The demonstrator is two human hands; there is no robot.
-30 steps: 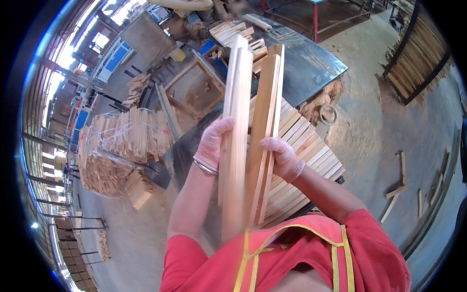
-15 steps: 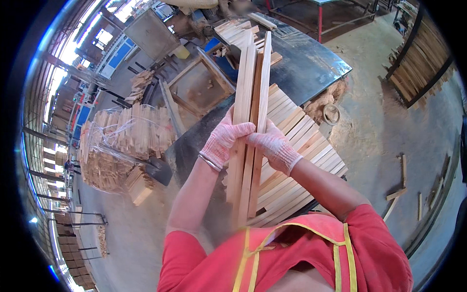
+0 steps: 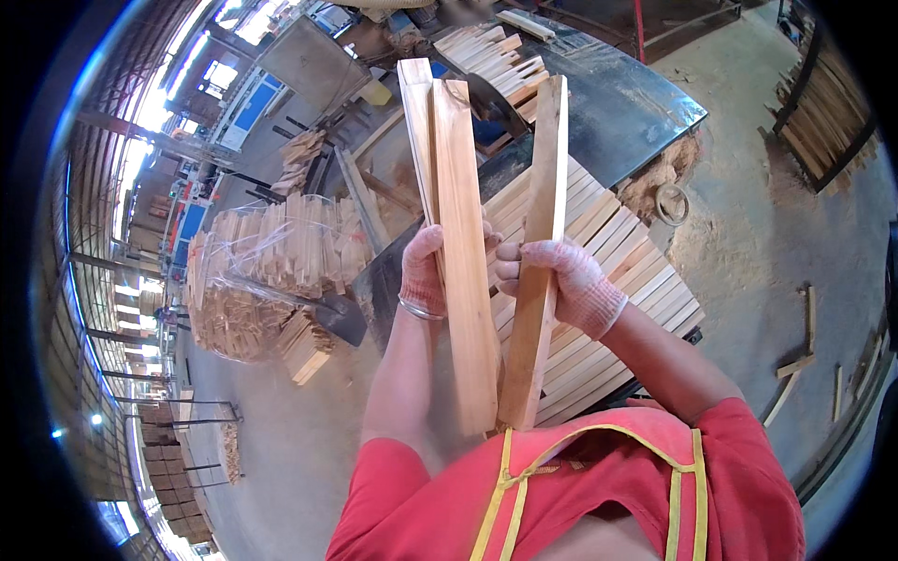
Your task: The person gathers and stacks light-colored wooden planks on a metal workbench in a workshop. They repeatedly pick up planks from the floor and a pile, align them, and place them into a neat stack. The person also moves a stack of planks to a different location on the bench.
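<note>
Inside gloved hands point(image 3: 424, 273) point(image 3: 585, 288) — wooden strips point(image 3: 465, 215) (grained)

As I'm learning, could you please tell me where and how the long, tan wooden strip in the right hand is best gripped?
Probably around mid-length, from the right, as the gloved right hand does: the long, tan wooden strip is narrow enough to wrap, and the pale wooden strips in the left hand stand close on its left.

No readable text or signs.
</note>
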